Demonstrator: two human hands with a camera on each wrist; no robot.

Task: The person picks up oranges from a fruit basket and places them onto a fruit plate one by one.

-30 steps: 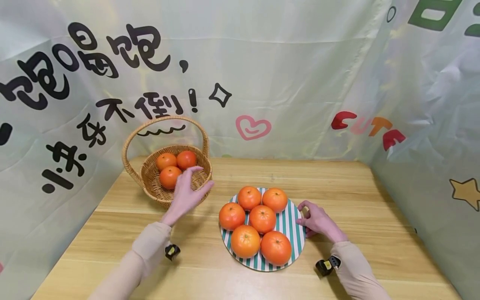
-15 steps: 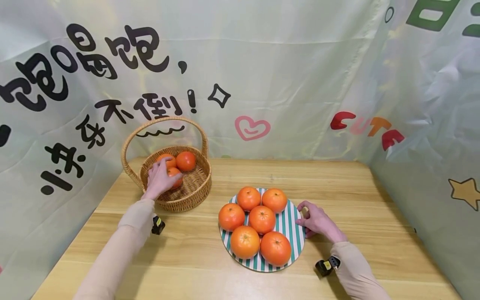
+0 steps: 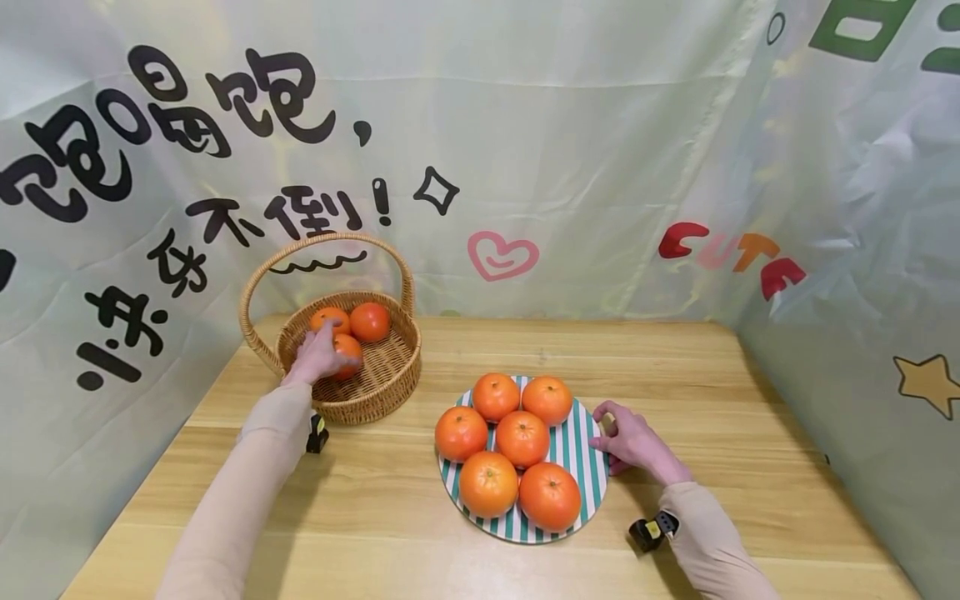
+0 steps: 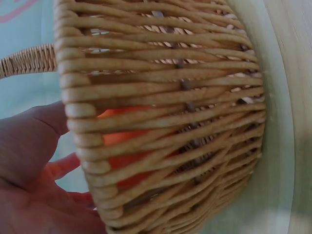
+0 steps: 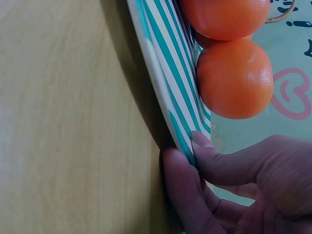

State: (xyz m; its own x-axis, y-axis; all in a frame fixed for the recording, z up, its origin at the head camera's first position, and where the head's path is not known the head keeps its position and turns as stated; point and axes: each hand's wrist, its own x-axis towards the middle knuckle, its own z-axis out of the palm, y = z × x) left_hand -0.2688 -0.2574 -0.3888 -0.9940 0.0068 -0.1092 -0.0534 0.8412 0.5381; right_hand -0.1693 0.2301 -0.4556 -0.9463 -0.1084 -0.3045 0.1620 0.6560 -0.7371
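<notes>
A wicker basket point(image 3: 382, 387) with a tall arched handle stands at the back left, holding 3 orange-red tangerines. My left hand point(image 3: 315, 357) reaches over its front-left rim, fingers and thumb around the nearest tangerine point(image 3: 348, 354). In the left wrist view the basket wall point(image 4: 161, 87) hides most of the grip; orange shows through the weave. A round green-and-white striped plate point(image 3: 581, 454) lies at the centre with several tangerines point(image 3: 522, 438) on it. My right hand point(image 3: 633, 439) pinches the plate's right rim, thumb point(image 5: 222, 161) on top and fingers beneath.
Two other tangerines, one at the back right point(image 3: 370, 322) and one at the back left point(image 3: 327, 317), sit in the basket. Printed cloth walls point(image 3: 585, 167) enclose the wooden table point(image 3: 660, 358) behind and at both sides. The basket handle point(image 3: 330, 239) arches above the left hand's work.
My left hand has moved left from above the basket's front right to the nearest tangerine inside, its fingers now around it. The right hand stays at the plate.
</notes>
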